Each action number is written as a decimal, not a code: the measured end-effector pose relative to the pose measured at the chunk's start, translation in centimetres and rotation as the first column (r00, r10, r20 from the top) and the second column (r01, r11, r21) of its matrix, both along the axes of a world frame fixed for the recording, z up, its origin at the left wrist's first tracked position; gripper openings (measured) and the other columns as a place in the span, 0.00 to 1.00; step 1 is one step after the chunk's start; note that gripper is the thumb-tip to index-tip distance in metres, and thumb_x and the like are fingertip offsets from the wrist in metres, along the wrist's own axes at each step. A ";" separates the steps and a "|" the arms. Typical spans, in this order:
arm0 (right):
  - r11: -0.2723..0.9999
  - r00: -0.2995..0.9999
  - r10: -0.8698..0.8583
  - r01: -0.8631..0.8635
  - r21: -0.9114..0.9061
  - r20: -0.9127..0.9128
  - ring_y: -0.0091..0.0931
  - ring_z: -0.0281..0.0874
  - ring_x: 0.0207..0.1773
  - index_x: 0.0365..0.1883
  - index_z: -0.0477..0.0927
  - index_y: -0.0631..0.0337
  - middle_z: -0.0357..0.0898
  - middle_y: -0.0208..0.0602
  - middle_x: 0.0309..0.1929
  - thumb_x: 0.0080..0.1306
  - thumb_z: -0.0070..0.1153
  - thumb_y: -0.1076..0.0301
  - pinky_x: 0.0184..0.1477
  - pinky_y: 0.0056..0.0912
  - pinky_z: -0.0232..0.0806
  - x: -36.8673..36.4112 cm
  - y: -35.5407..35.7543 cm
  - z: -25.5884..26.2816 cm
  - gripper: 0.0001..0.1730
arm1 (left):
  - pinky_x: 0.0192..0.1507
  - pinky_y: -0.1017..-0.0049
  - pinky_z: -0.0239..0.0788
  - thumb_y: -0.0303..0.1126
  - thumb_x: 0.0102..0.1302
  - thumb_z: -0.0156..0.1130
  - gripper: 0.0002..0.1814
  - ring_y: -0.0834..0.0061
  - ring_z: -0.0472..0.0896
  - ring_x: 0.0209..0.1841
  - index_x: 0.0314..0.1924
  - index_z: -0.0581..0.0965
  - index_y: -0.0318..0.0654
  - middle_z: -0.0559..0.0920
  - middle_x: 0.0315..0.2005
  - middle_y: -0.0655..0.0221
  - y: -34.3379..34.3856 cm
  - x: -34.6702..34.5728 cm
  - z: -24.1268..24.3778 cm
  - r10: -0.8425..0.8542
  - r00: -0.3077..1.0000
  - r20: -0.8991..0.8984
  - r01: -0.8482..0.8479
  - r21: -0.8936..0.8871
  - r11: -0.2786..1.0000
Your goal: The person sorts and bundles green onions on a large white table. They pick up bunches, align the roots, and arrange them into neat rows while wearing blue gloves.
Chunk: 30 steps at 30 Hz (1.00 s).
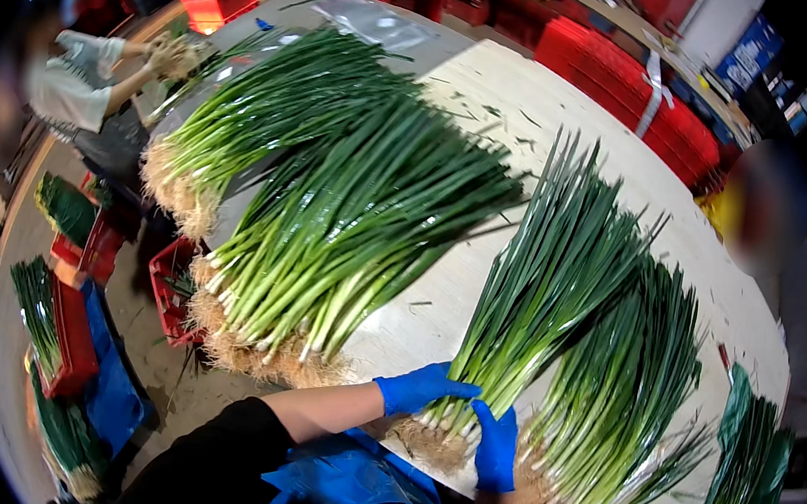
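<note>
In blue gloves, my left hand [420, 390] and my right hand [496, 448] grip a bunch of green scallions [530, 298] from both sides, low on the pale stems. Its hairy roots [433, 441] lie towards me at the table's near edge, and the leaves point away. Right of this bunch rests a second scallion pile [618, 384], close beside my right hand. To the left spreads a large scallion heap [345, 237], with another pile [278, 101] behind it. The roots of these piles also hang or lie at the near side.
The pale board tabletop [434, 309] carries leaf scraps. Far right lies a wrapped scallion bundle [745, 453]. A plastic sheet [371, 20] is at the back. Red crates [626, 98] stand beyond; a red crate [175, 292] sits below left. A gloved co-worker [77, 76] stands left.
</note>
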State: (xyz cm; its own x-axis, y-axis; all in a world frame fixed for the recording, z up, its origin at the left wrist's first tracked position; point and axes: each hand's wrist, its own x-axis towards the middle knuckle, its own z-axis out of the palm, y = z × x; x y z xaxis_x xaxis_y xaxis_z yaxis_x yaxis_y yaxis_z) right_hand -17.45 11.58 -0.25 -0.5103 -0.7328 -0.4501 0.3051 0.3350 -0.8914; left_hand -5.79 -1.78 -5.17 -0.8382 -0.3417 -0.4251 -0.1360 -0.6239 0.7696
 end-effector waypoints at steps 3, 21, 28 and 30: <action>0.994 0.891 -0.056 0.092 0.058 -0.451 0.23 0.75 0.42 0.53 0.74 0.65 0.78 0.35 0.43 0.63 0.61 0.65 0.45 0.27 0.67 0.3 0.9 -9.9 0.22 | 0.48 0.76 0.68 0.42 0.63 0.66 0.28 0.78 0.76 0.45 0.59 0.72 0.35 0.80 0.45 0.66 -0.7 1.3 -2.0 0.014 1.000 0.019 -0.016 0.118 0.993; 0.991 0.972 -0.045 0.072 0.114 -0.231 0.23 0.72 0.37 0.49 0.75 0.65 0.76 0.31 0.37 0.63 0.60 0.67 0.35 0.29 0.65 -1.2 0.8 -11.2 0.17 | 0.61 0.59 0.62 0.48 0.58 0.61 0.47 0.47 0.70 0.61 0.71 0.53 0.34 0.67 0.62 0.45 -0.5 3.8 -1.1 0.033 0.934 0.355 0.240 -0.695 0.678; 0.987 0.951 -0.059 0.102 0.126 -0.305 0.22 0.71 0.33 0.48 0.75 0.64 0.76 0.31 0.35 0.63 0.60 0.62 0.33 0.29 0.64 0.5 0.2 -7.7 0.20 | 0.64 0.57 0.54 0.39 0.66 0.58 0.35 0.50 0.63 0.65 0.70 0.59 0.42 0.63 0.66 0.52 -1.0 18.8 5.8 0.515 0.844 0.152 0.021 -0.968 0.252; 0.982 0.954 -0.044 0.096 0.162 -0.298 0.22 0.69 0.30 0.47 0.75 0.63 0.76 0.31 0.32 0.63 0.61 0.62 0.30 0.29 0.62 -0.3 0.6 -8.8 0.18 | 0.66 0.55 0.52 0.40 0.64 0.59 0.33 0.49 0.62 0.66 0.67 0.63 0.39 0.64 0.65 0.51 -0.3 24.3 7.7 0.666 0.724 0.183 0.144 -0.983 0.113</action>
